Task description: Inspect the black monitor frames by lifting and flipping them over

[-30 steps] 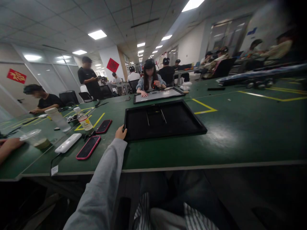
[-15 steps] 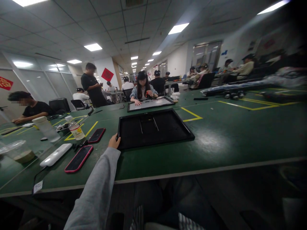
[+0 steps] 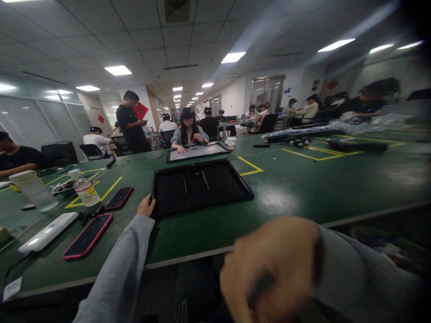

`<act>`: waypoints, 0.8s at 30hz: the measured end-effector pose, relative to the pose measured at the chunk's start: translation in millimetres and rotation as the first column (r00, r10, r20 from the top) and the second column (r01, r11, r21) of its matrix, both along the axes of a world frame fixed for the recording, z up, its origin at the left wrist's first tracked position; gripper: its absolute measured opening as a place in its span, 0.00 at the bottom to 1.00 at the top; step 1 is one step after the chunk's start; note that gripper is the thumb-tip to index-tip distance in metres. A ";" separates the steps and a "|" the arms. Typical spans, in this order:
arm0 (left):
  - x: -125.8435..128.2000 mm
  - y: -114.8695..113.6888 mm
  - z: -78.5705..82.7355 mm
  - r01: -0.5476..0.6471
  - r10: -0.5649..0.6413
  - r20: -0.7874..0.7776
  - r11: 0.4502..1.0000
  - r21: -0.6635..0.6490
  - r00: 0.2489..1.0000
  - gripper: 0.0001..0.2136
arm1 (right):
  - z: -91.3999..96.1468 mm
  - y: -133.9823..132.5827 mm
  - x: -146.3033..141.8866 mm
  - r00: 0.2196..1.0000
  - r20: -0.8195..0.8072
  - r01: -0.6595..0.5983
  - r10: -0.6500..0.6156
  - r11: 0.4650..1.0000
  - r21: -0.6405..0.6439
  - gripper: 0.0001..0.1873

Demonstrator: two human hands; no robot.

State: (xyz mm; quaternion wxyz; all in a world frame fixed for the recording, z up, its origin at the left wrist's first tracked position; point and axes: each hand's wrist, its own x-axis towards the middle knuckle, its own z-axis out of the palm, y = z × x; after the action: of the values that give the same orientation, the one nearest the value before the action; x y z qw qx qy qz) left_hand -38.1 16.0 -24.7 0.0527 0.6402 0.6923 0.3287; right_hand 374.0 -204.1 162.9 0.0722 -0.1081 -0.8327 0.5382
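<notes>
Gripped the black panel (image 3: 220,192) by its left rim with the left hand (image 3: 146,207), thumb against the edge and fingers mostly hidden along the side. Had the panel lying on the green table (image 3: 208,233), near the front edge, hollow face up, with two thin rods (image 3: 205,179) showing inside it. Held the right hand (image 3: 272,264) apart from the panel, low and close to the camera, in front of the table's near edge, with fingers curled and turned downward. Could not tell, for the blur, a held object from a shadow in the dark patch (image 3: 261,285) between those fingers.

Had a pink-edged phone (image 3: 88,236) to the left of the left forearm, and a second phone (image 3: 119,198) just beyond it. Saw a white device (image 3: 49,232) with a cord beside the nearer phone, and farther back a labelled bottle (image 3: 86,194) and a tall pale bottle (image 3: 35,193), both leaning in view.

Faced a seated co-worker (image 3: 188,130) across the table, with one hand spread on a grey board (image 3: 202,151) just behind the black panel. Saw yellow tape (image 3: 253,172) marking the tabletop right of the panel, and clear plastic wrap (image 3: 373,122) near another person (image 3: 365,105) at the far right.
</notes>
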 end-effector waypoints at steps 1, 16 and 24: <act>0.8 -0.4 -0.2 -0.004 0.004 0.005 1.000 0.003 1.000 0.24 | -7.6 24.1 9.8 0.989 -0.044 0.141 -0.138 0.986 0.085 0.20; -5.5 3.8 -3.5 -0.062 0.062 -0.073 0.998 0.009 0.995 0.24 | -187.0 227.9 116.9 0.020 -0.295 0.860 -0.955 -0.134 0.492 0.29; 10.3 -14.6 16.1 0.017 0.018 -0.143 0.971 0.239 0.990 0.26 | -177.1 225.5 116.6 0.028 -0.467 0.869 -0.884 -0.210 0.449 0.31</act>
State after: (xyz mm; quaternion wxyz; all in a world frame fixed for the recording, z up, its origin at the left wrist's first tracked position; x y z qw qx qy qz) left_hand -27.8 1.4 -8.5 -0.0751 0.6637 0.6498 0.3628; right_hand 490.5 21.5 -14.3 0.4485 -0.6296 -0.6344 -0.0004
